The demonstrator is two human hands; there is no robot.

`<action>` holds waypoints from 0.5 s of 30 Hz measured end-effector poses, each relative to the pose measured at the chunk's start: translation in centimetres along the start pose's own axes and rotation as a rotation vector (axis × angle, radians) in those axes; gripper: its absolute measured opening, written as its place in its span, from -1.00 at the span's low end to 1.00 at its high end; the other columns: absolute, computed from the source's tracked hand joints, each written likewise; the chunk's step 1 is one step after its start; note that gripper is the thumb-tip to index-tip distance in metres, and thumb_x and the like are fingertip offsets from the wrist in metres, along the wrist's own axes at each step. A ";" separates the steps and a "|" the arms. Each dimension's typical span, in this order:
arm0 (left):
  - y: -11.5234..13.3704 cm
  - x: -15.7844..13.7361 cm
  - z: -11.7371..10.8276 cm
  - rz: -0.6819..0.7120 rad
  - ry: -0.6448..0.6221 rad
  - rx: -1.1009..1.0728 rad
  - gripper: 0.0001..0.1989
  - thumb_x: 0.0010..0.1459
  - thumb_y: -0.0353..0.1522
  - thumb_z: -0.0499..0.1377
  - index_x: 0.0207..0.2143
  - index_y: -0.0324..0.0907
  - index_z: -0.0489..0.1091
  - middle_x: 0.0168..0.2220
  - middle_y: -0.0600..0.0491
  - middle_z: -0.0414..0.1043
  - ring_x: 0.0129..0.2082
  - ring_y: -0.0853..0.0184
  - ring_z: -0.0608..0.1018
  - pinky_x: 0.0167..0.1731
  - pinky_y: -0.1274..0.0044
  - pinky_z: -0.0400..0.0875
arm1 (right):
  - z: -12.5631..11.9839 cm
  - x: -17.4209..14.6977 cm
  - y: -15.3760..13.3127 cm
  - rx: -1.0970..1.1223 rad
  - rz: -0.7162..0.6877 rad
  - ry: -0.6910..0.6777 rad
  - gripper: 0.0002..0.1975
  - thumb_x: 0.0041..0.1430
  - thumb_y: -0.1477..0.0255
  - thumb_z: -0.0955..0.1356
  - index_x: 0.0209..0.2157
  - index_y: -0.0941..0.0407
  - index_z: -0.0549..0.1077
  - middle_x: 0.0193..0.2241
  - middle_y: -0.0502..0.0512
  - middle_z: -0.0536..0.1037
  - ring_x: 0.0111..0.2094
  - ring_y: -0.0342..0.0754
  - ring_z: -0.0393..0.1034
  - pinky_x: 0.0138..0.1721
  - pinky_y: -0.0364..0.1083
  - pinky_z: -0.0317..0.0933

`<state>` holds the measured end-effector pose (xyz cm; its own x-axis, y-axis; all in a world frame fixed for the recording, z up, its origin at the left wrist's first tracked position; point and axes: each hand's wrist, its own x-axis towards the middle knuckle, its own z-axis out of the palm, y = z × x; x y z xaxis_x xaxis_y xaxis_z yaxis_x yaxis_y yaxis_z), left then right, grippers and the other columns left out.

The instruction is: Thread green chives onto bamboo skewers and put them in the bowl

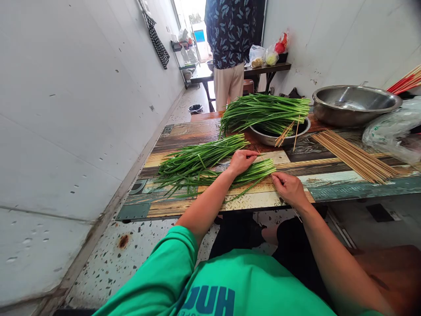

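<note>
A small bunch of garlic chives (259,169) lies on the table with its pale stem ends toward the right. Across those ends runs a thin bamboo skewer (297,214); its tip shows by my left fingertips and its other end sticks out below my right hand. My left hand (244,161) is closed in a pinch at the tip, just above the stems. At the near side of the stem ends, my right hand (290,188) is closed around the skewer. Whether the skewer passes through every stem is hidden. Another bunch of chives (207,156) lies just beyond, leaves to the left.
A big heap of chives (263,112) rests over a metal bowl (297,134), with several skewers on its rim. To the right lie many bamboo skewers (355,156), a large steel basin (357,103) and a plastic bag (393,129). A person (230,52) stands beyond the table.
</note>
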<state>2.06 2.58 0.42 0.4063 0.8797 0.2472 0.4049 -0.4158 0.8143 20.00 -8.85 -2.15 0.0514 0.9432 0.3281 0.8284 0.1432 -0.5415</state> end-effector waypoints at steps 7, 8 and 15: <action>0.7 0.1 -2.3 -0.041 -0.047 0.355 -0.72 0.18 -0.32 0.11 -0.14 -0.13 0.57 -0.15 0.01 0.57 -0.18 0.31 0.53 -0.09 0.51 0.34 | -0.4 0.0 -0.2 0.024 -0.004 -0.028 -0.64 0.18 0.26 0.19 -0.29 0.11 0.57 -0.51 0.09 0.57 -0.49 -0.07 0.41 -0.46 -0.14 0.10; 0.5 0.2 -2.6 -0.096 0.043 0.476 -0.72 0.19 -0.33 0.10 -0.15 -0.12 0.57 -0.15 -0.01 0.55 -0.15 0.27 0.51 -0.06 0.46 0.31 | -0.4 0.0 -0.2 0.026 -0.002 -0.025 -0.64 0.17 0.26 0.19 -0.29 0.11 0.57 -0.51 0.09 0.57 -0.49 -0.07 0.41 -0.45 -0.14 0.10; -0.2 0.0 -3.1 -0.273 0.164 0.844 -0.84 0.13 -0.34 0.19 -0.24 -0.16 0.51 -0.15 -0.09 0.46 -0.07 0.15 0.43 -0.03 0.34 0.20 | -0.1 -0.1 0.0 0.030 0.021 -0.018 -0.63 0.16 0.24 0.19 -0.28 0.10 0.56 -0.49 0.09 0.58 -0.48 -0.06 0.42 -0.44 -0.13 0.11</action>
<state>-0.53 3.39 1.93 0.1121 0.9675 0.2267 0.9630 -0.1621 0.2154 20.05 -8.91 -2.13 0.0581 0.9513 0.3027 0.8100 0.1323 -0.5713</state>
